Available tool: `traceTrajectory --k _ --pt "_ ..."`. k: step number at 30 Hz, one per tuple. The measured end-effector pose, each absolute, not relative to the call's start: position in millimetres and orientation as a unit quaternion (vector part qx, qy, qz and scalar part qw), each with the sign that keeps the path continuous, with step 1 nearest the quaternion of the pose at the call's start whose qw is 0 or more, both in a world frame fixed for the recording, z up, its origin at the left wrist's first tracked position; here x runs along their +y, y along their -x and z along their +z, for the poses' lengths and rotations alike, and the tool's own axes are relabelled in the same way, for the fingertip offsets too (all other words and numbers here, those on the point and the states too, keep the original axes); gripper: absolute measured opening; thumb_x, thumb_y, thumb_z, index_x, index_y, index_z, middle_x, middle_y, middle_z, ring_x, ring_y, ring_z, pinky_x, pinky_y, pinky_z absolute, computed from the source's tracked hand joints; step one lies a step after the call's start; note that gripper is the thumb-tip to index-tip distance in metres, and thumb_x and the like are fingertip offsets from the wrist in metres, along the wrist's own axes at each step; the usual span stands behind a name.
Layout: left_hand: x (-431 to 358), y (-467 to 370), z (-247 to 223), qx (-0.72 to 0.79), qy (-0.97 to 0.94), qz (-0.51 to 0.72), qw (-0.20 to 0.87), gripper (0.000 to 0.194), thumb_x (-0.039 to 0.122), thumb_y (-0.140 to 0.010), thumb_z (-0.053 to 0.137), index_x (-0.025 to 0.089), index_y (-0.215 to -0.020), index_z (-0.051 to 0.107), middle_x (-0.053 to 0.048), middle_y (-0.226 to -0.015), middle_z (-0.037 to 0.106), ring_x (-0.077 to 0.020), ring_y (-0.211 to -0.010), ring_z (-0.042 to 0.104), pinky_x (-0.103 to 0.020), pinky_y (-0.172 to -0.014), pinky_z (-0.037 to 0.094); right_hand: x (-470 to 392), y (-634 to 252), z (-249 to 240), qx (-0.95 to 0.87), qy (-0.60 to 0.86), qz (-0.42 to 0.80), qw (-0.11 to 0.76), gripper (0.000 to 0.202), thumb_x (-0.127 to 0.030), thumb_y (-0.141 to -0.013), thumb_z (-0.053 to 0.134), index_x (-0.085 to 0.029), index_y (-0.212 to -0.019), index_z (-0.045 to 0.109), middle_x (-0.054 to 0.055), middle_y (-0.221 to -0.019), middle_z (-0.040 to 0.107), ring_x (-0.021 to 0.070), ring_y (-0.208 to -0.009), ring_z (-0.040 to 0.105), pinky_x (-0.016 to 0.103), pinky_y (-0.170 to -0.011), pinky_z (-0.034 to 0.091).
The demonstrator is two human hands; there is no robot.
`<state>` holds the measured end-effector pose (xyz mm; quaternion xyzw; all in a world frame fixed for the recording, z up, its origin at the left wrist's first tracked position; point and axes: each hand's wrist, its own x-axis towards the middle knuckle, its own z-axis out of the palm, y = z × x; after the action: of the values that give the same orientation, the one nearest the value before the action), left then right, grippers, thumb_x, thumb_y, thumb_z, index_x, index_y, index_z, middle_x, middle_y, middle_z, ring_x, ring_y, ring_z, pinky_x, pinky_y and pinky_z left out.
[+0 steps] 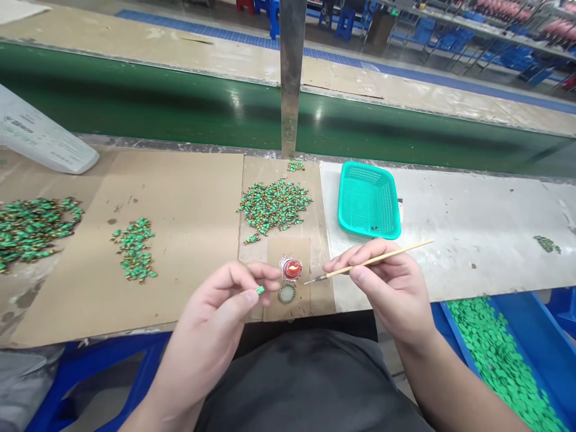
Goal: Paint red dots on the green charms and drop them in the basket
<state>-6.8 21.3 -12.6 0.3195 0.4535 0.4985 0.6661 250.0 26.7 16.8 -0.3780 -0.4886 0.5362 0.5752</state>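
Pinching a small green piece [260, 290], presumably for visibility, the left hand [218, 309] faces the right hand [392, 291] gripping a slender tan wooden brush [383, 257] near the table's [198, 240] front edge.

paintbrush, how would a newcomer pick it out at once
Find the turquoise perforated plastic basket right of centre in view. Just below it is the right hand, and in its grip slants the paintbrush, tip down to the left. Its long, thin, pale handle sets it apart from the small green-and-gold pieces piled nearby.

Left hand [225, 318] pinching small green piece [260, 290], right hand [389, 288] holding thin brush [378, 259]
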Motion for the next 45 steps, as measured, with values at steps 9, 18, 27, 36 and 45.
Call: traceTrajectory --k 9,18,27,36,45 --pt "15.6 -4.4 -5.4 0.296 -0.292 0.455 0.788 0.018 0.032 -0.099 0.091 0.025 -0.086 0.082 -0.005 -0.121 0.093 -0.0252 -0.125 0.083 -0.029 -0.103 0.065 12.0 -233.3 29.2 -0.487 0.328 0.584 0.560 0.014 -0.015 -0.111 0.080 -0.027 -0.117 0.085 0.004 -0.110 0.088 0.0215 -0.108 0.088 0.040 -0.104 0.074" --pt "12.6 -5.0 -2.8 0.288 -0.300 0.457 0.786 0.016 0.033 -0.099 0.093 0.025 -0.088 0.083 -0.005 -0.120 0.093 -0.0248 -0.117 0.085 -0.032 -0.104 0.065 5.9 -233.1 35.1 -0.513 0.355 0.566 0.538 0.022 -0.010 -0.109 0.080 -0.029 -0.118 0.086 0.003 -0.112 0.089 0.0198 -0.108 0.086 0.035 -0.102 0.072" --pt "11.1 -3.4 -2.4 0.302 -0.306 0.456 0.779 0.018 0.033 -0.098 0.093 0.026 -0.086 0.082 -0.003 -0.116 0.092 -0.0239 -0.115 0.083 -0.031 -0.104 0.063 5.8 -233.7 35.7 -0.523 0.360 0.563 0.529 0.021 -0.011 -0.109 0.081 -0.030 -0.118 0.086 0.003 -0.113 0.089 0.0226 -0.110 0.086 0.037 -0.101 0.071" --pt "11.8 -4.1 -1.3 0.320 -0.306 0.458 0.771 0.021 0.035 -0.095 0.096 0.025 -0.084 0.081 -0.005 -0.111 0.091 -0.0265 -0.111 0.082 -0.033 -0.101 0.063 7.2 -232.8 37.9 -0.523 0.376 0.557 0.524 0.016 -0.014 -0.108 0.082 -0.028 -0.113 0.086 0.004 -0.109 0.089 0.0237 -0.105 0.087 0.038 -0.097 0.072" --pt "11.2 -4.1 -0.5 0.298 -0.294 0.458 0.784 0.018 0.034 -0.096 0.095 0.025 -0.086 0.083 -0.005 -0.114 0.091 -0.0265 -0.110 0.085 -0.035 -0.101 0.067 6.3 -233.0 37.6 -0.505 0.366 0.566 0.538 0.016 -0.015 -0.108 0.083 -0.029 -0.115 0.085 0.003 -0.109 0.089 0.0241 -0.105 0.087 0.046 -0.107 0.072"
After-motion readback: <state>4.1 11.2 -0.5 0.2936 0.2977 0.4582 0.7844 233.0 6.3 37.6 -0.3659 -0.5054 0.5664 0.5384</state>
